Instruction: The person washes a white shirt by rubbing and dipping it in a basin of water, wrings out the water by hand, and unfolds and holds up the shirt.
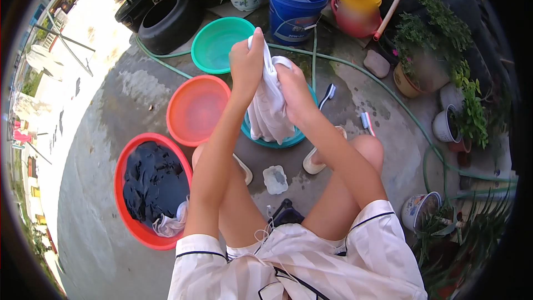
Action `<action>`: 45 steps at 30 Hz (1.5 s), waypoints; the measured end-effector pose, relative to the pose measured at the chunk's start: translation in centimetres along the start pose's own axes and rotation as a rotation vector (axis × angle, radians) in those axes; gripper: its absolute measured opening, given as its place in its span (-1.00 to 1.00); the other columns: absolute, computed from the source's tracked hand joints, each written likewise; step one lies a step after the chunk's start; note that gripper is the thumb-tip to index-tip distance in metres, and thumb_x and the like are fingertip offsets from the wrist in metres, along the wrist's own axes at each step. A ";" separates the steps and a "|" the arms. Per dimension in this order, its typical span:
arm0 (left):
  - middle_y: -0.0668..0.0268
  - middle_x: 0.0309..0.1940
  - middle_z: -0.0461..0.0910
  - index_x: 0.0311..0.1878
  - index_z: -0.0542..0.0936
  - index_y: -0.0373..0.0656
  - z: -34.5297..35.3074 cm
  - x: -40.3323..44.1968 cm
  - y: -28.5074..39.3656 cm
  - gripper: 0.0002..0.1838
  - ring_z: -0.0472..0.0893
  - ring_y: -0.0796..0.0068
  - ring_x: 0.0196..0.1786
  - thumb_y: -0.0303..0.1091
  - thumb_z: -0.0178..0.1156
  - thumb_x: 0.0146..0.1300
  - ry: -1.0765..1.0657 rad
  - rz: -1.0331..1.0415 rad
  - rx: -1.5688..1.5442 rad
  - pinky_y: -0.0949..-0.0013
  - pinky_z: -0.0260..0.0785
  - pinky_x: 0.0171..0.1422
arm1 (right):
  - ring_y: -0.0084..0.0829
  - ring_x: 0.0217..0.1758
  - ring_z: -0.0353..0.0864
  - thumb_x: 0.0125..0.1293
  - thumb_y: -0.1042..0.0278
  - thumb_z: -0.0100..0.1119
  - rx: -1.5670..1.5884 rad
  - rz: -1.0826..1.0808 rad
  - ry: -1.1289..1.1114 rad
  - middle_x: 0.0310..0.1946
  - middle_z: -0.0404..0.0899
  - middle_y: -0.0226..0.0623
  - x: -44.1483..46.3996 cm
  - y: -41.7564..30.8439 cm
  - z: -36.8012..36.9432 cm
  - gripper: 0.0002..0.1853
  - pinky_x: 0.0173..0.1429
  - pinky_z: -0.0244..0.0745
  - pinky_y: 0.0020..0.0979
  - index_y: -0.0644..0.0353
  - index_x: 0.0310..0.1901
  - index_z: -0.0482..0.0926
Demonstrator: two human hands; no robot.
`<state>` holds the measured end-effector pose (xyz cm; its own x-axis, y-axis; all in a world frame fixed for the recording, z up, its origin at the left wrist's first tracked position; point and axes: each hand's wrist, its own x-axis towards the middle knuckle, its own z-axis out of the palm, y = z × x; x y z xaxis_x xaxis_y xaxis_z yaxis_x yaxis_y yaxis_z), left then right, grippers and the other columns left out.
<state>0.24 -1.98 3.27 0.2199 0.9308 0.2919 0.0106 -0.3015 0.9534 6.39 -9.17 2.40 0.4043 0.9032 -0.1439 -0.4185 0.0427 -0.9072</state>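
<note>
A white cloth (266, 108) hangs bunched between my two hands, above a teal basin (270, 143) on the ground in front of me. My left hand (247, 61) is closed around the cloth's upper left part, thumb pointing up. Lower and to the right, my right hand (294, 89) grips the cloth's other side, fingers wrapped into a fold. The cloth hides most of the basin's inside. Whether it is a garment I cannot tell.
Left stand an orange basin (199, 110), a green basin (216, 44) and a red basin (119, 189) with dark wet cloth. Two brushes (328, 94) and a small clear tray (275, 180) lie nearby. A green hose (388, 91) curves past a blue bucket (297, 14) and potted plants.
</note>
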 end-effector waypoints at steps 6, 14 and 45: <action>0.03 -0.77 0.38 -0.66 0.45 -0.35 3.2 -3.7 0.5 -0.46 0.35 0.18 -0.70 -0.07 -0.06 0.27 -0.079 0.223 0.269 0.19 0.16 -0.51 | -0.55 -0.46 0.48 0.15 0.39 -0.09 0.302 0.030 0.000 -0.45 0.47 -0.38 4.0 -0.1 -3.5 -0.89 -0.36 0.39 -0.50 0.18 -0.33 0.43; -0.01 -0.71 0.44 -0.63 0.48 -0.32 2.4 -1.9 0.7 -0.48 0.45 0.03 -0.61 -0.06 -0.06 0.27 0.017 0.109 0.237 0.17 0.21 -0.48 | -0.58 -0.39 0.45 0.18 0.39 -0.13 0.293 -0.014 0.075 -0.42 0.45 -0.41 2.8 0.5 -1.7 -0.86 -0.29 0.37 -0.51 0.20 -0.29 0.43; 0.00 -0.73 0.43 -0.65 0.47 -0.34 -0.1 0.2 -0.7 -0.45 0.41 0.04 -0.67 -0.04 -0.08 0.27 0.060 0.002 0.174 0.14 0.20 -0.52 | -0.51 -0.35 0.50 0.18 0.36 -0.13 0.289 0.124 0.082 -0.41 0.48 -0.38 1.8 0.5 1.1 -0.86 -0.26 0.40 -0.44 0.17 -0.31 0.43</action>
<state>0.21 -1.54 2.72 0.1615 0.9394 0.3024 0.1799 -0.3293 0.9269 6.04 -7.03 2.06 0.3948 0.8725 -0.2880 -0.6772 0.0645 -0.7330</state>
